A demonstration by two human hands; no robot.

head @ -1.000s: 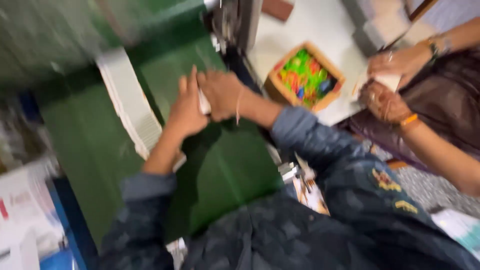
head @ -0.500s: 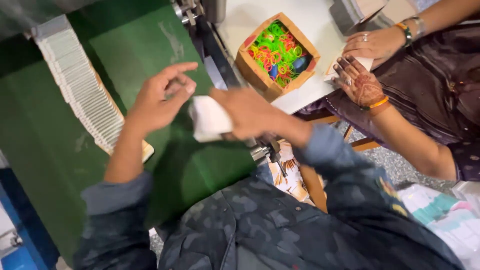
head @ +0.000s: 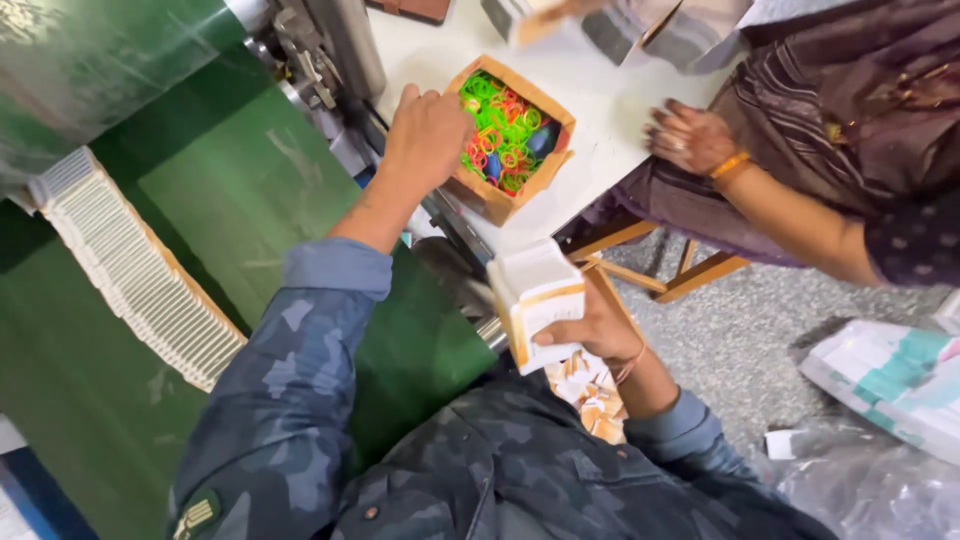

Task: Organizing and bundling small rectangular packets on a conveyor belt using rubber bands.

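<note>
My right hand (head: 590, 335) grips a small stack of flat white cartons with tan edges (head: 535, 300), held upright close to my chest. My left hand (head: 425, 135) reaches forward to a brown cardboard box (head: 495, 195) full of green, orange and red rubber bands (head: 500, 130). Its fingers rest at the box's left rim, dipping among the bands. Whether they pinch a band is hidden. The box sits on the corner of a white table (head: 610, 90).
A long shingled row of flat white cartons (head: 130, 270) lies on the green machine bed (head: 230, 190) at left. Another person's hand (head: 690, 135) rests on the table's right edge, above a wooden stool (head: 690, 275). Plastic-wrapped packs (head: 890, 385) lie on the grey floor.
My hands have parted. The left one went from the green bed up to the rubber band box. The right one drew the carton stack back toward my body.
</note>
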